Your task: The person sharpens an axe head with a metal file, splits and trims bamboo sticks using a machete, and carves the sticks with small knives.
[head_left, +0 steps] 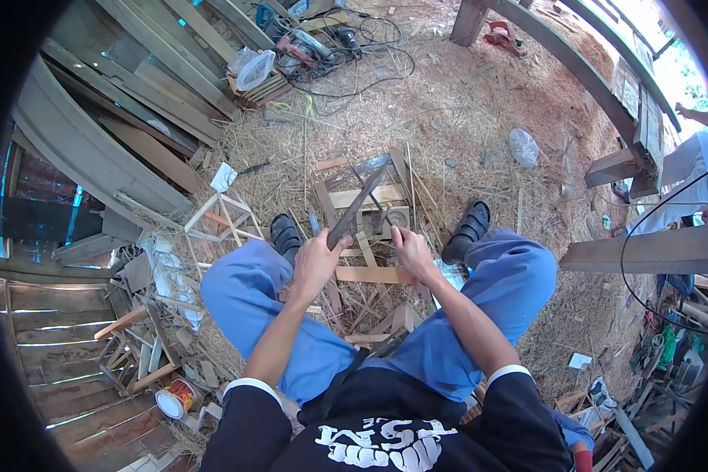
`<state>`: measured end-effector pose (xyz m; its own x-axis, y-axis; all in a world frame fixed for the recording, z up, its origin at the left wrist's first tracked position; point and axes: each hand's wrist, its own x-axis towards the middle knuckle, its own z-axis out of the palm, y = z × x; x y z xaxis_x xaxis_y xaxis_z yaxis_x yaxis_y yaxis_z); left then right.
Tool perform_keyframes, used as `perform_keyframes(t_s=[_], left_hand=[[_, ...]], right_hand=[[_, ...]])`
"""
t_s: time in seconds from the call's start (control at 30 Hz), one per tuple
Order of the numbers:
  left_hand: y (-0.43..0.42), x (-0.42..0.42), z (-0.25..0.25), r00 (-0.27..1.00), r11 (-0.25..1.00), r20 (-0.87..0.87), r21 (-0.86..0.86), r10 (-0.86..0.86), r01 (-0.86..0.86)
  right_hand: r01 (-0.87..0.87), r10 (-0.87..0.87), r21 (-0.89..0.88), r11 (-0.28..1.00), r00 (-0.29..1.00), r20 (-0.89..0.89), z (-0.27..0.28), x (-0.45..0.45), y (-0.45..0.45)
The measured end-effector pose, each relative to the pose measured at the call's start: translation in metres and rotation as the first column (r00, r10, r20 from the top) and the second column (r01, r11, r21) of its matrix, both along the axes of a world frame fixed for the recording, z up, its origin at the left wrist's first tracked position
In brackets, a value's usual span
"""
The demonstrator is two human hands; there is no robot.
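My left hand (pixel 317 264) is closed round the lower end of a long, dark, flat strip (pixel 359 202) that slants up and to the right. Whether it is wood or metal I cannot tell. Closed on a thin dark rod (pixel 379 206) is my right hand (pixel 414 253). The rod points up and left and crosses the strip in this view; whether they touch is unclear. Below both hands, between my feet, lie wooden pieces and a small wooden block with a round hollow (pixel 399 217). A light wooden slat (pixel 374 274) lies crosswise nearer my lap.
Straw and shavings cover the ground. A small wooden frame (pixel 222 218) stands at left, near a paint can (pixel 175 399). Power tools with cords (pixel 303 51) lie at the upper left. Heavy beams (pixel 637 256) and another person's arm (pixel 696 116) are at right.
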<state>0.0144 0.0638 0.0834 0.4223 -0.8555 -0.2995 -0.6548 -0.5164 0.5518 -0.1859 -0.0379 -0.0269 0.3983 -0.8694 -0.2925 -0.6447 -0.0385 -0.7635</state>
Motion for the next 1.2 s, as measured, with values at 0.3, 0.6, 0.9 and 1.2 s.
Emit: perform_keyframes(t_s=[0.3,0.6,0.9,1.2], left_hand=[[0.001,-0.002,-0.082,0.998,0.998,0.048,-0.038,-0.040,0.041],[0.006,-0.003,-0.105,0.997,0.993,-0.041,0.095,0.072,-0.068],[0.005,0.009,-0.109,0.963,0.975,-0.157,0.071,0.219,-0.210],[-0.021,0.003,-0.210,0.924,0.934,-0.138,0.062,0.357,-0.351]], right_hand=[[-0.034,0.036,0.041,0.999,0.998,-0.053,0.000,0.003,-0.005],[-0.088,0.095,0.076,0.993,0.991,-0.095,-0.031,-0.002,0.010],[0.082,-0.068,0.140,0.987,0.993,-0.099,-0.011,-0.013,-0.021],[0.190,-0.192,-0.035,0.981,0.974,-0.123,0.034,-0.017,-0.041]])
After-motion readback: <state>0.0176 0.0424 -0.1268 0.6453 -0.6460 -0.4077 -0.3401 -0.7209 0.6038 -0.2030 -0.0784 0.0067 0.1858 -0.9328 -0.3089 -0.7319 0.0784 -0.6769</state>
